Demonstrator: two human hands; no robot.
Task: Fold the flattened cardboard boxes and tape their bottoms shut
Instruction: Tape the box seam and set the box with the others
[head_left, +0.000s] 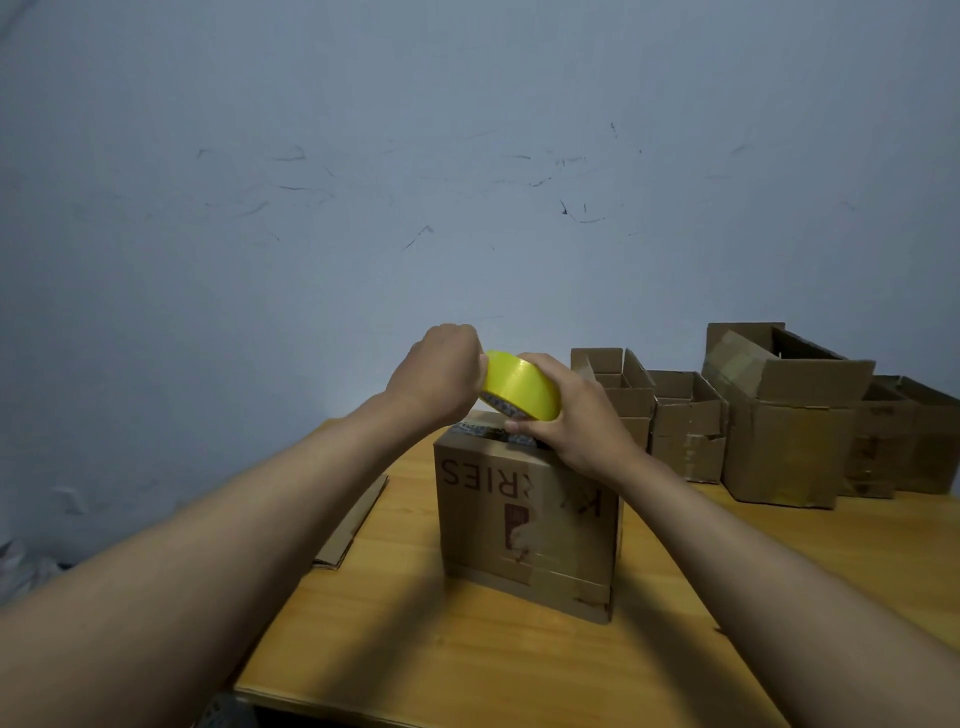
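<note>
Both hands hold a yellow tape roll (522, 387) over the upturned box (527, 519) mid-surface; right hand (574, 415) fingers clasp it, left hand (441, 376) fingers apparently pinch its edge.

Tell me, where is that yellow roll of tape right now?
In the head view, the yellow tape roll sits mid-frame, held between the left hand and right hand, just above the upside-down box on the wooden table.

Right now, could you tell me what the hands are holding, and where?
The right hand grips the yellow tape roll around its rim; the left hand pinches its far edge.
</note>
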